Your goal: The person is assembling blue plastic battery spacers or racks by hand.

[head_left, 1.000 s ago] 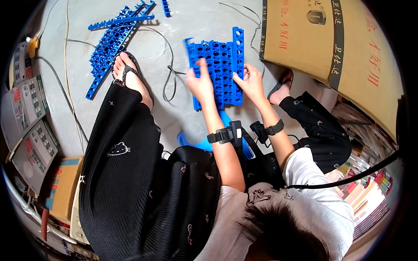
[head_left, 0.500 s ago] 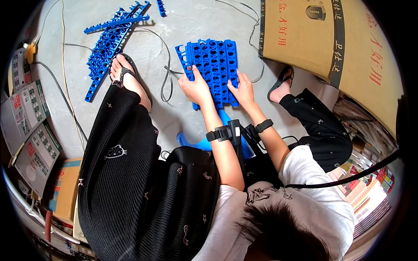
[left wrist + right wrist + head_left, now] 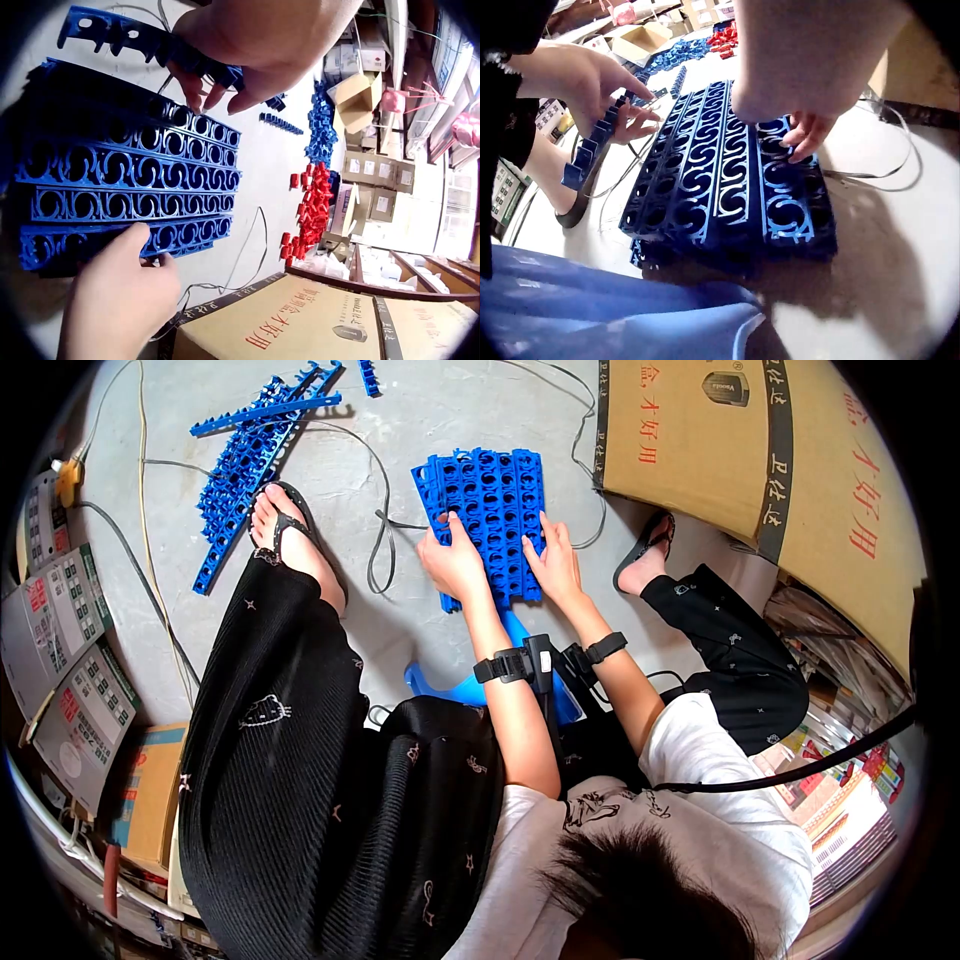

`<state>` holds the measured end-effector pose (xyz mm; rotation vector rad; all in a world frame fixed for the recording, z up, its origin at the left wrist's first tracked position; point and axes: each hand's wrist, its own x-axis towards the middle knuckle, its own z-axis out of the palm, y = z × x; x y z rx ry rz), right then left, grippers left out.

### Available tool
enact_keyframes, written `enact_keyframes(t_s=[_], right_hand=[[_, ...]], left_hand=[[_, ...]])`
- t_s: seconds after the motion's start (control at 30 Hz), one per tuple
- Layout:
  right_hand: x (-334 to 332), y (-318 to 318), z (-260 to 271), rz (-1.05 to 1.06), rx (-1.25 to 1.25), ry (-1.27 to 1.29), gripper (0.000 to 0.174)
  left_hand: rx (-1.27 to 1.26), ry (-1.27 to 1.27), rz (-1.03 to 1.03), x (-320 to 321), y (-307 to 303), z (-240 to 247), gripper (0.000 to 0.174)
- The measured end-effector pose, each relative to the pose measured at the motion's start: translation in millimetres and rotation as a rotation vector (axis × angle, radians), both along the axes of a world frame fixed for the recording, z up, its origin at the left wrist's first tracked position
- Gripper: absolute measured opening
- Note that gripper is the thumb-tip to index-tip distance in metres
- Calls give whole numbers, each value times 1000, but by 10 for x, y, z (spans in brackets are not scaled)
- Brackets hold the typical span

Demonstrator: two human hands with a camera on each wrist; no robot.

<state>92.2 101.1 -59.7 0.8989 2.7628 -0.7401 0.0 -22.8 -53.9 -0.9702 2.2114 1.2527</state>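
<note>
A stack of blue plastic strips (image 3: 490, 510) with rows of ring-shaped cut-outs lies on the floor between the feet. My left hand (image 3: 455, 565) grips one separate blue strip (image 3: 142, 41), tilted along the stack's left side. In the right wrist view that strip (image 3: 592, 154) shows its toothed edge, fingers wrapped about it. At the stack's right edge is my right hand (image 3: 555, 565). In the left wrist view, this right hand (image 3: 124, 289) has its thumb on top of the outermost strip and fingers bent at the outer side.
More blue strips (image 3: 255, 460) lie piled at the upper left, beside a sandalled foot. A large cardboard box (image 3: 690, 450) stands at the right. Cables (image 3: 385, 530) cross the floor. Red pieces (image 3: 311, 214) and blue pieces (image 3: 321, 124) lie farther off. A blue stool (image 3: 630, 307) is close by.
The strip at the stack's right edge, which stuck out a second ago, now lines up with the others. My left hand's strip has swung closer to the stack's left side.
</note>
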Motion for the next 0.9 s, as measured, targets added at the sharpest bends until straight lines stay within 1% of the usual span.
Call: enact_keyframes(t_s=[0.03, 0.1, 0.13, 0.2, 0.27, 0.33, 0.4, 0.47, 0.5, 0.53, 0.6, 0.63, 0.67, 0.7, 0.73, 0.77, 0.8, 0.83, 0.87, 0.9], right_hand=[[-24, -13, 24, 2, -1, 0, 50], [-59, -12, 82, -41, -56, -84, 46], [-76, -4, 101, -39, -56, -85, 46], [-136, 26, 128, 12, 253, -116, 43], [-304, 105, 81, -11, 397, 52, 38], [-638, 180, 86, 52, 395, 240, 34], [-1149, 189, 96, 114, 342, 330, 30], [-1746, 168, -21, 118, 242, 371, 31], [-2066, 110, -36, 126, 178, 345, 33], [-2379, 38, -55, 137, 114, 317, 36], [-2918, -114, -201, 178, 44, 238, 46], [-3081, -186, -313, 189, 11, 215, 46], [-3196, -318, -334, 200, -23, 191, 47], [-3316, -428, -341, 114, -133, 151, 58], [-3357, -499, -459, 132, -147, 145, 58], [-3396, -511, -639, 232, 56, 221, 55], [-3415, -503, -803, 333, 261, 296, 53], [-3409, -538, -793, 427, 339, 396, 43], [-3422, -553, -764, 437, 334, 396, 43], [-3437, -544, -719, 419, 225, 244, 39]], left_hand=[[39, -46, -19, -8, -11, 12, 27], [46, -44, -16, -14, -15, 38, 27], [53, -44, -12, -15, -21, 44, 27], [62, -47, -13, -22, -28, 49, 27], [64, -51, -6, -18, -48, 6, 27], [123, -12, 23, 6, -59, -61, 27], [121, -9, 28, -15, -90, -81, 27], [257, 77, 146, -15, -121, -171, 27], [306, 175, 194, -30, -133, -189, 25], [419, 154, 263, -119, -181, 3, 25], [495, 291, 289, -148, -210, -64, 27], [521, 216, 278, -209, -262, 62, 29], [584, 225, 279, -238, -280, 71, 32], [636, 197, 303, -265, -313, 79, 35], [689, 169, 331, -280, -340, 91, 37], [717, 122, 332, -305, -379, 129, 41], [757, 131, 353, -318, -410, 118, 39], [777, 163, 367, -313, -433, 88, 38], [799, 196, 380, -308, -452, 62, 37], [797, 198, 386, -304, -468, 38, 37]])
